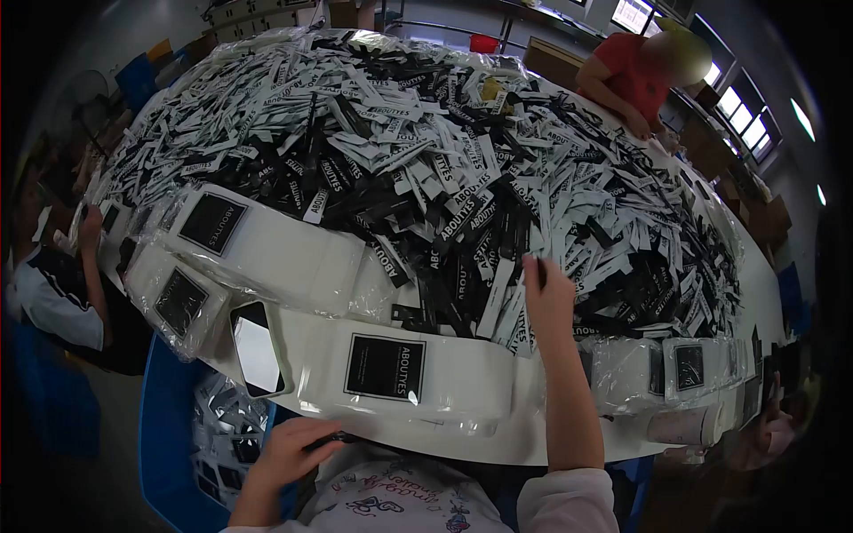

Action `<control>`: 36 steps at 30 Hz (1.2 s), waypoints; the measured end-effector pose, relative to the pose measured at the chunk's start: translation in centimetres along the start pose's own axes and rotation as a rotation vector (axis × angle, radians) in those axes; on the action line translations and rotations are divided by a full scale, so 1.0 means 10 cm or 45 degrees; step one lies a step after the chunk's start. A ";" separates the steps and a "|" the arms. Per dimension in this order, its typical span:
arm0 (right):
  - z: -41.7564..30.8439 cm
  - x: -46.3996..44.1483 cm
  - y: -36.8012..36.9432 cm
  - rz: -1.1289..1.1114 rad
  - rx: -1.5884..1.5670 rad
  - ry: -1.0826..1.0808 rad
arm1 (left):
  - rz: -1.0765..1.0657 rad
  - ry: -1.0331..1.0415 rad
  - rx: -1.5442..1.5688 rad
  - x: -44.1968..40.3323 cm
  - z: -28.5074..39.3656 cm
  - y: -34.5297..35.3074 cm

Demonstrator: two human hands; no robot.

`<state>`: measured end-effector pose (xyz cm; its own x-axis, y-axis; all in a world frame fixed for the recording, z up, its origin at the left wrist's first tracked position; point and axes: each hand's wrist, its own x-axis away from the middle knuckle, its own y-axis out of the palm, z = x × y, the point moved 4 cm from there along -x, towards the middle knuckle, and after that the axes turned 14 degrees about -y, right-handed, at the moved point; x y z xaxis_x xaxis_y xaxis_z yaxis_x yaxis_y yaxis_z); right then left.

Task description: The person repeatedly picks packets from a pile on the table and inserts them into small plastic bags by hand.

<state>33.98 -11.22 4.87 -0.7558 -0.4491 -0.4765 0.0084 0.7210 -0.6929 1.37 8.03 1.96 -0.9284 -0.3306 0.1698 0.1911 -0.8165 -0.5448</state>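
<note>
My left hand (298, 451) is near my body at the table's front edge, its fingers closed on slim black packets (342, 437), partly hidden by the hand. Stretched forward, my right hand (550, 298) is at the near side of a large heap of slim black and white packets (462, 209) printed "ABOUTYES". Its fingers are curled together, with something dark at their tips that I cannot clearly make out. Between my arms lies a clear plastic bag (466, 377) with a black "ABOUTYES" label (385, 368).
A phone (259, 348) lies left of the label. More clear bags (258, 253) line the front of the heap. A blue bin (164, 417) of filled bags stands below left. One person (622, 75) works at the far right, another (62, 284) at the left.
</note>
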 end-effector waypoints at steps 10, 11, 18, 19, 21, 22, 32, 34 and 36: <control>0.20 0.43 -0.12 0.208 -0.309 0.031 | 0.009 0.539 -0.519 -0.67 0.42 0.63; 0.05 0.49 -0.27 0.314 -0.461 -0.069 | 0.005 0.537 -0.516 -0.68 0.40 0.64; -0.02 1.62 -0.34 0.828 -0.644 -0.063 | 0.130 0.555 -0.523 -0.64 0.43 0.70; 0.07 1.69 -0.21 0.399 -0.588 0.168 | 0.143 0.553 -0.571 -0.62 0.46 0.71; 0.03 1.83 -0.27 0.590 -0.600 0.056 | 0.169 0.517 -0.586 -0.62 0.58 0.69; -0.05 1.83 -0.34 0.757 -0.621 -0.059 | 0.202 0.458 -0.598 -0.63 0.62 0.69; -0.04 2.10 -0.16 0.594 -0.833 0.609 | 0.254 0.598 -0.358 -0.55 0.71 0.81; -0.25 2.06 -0.11 0.363 -1.258 0.810 | 0.261 0.610 -0.280 -0.51 0.74 0.93; -0.43 1.98 -0.02 0.096 -0.999 0.730 | 0.217 0.638 -0.281 -0.48 0.78 0.97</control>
<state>16.21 -17.97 -2.05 -0.9769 -0.2122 -0.0248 -0.2119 0.9772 -0.0148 10.16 -2.02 2.27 -0.9381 -0.1401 -0.3167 0.3305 -0.6353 -0.6980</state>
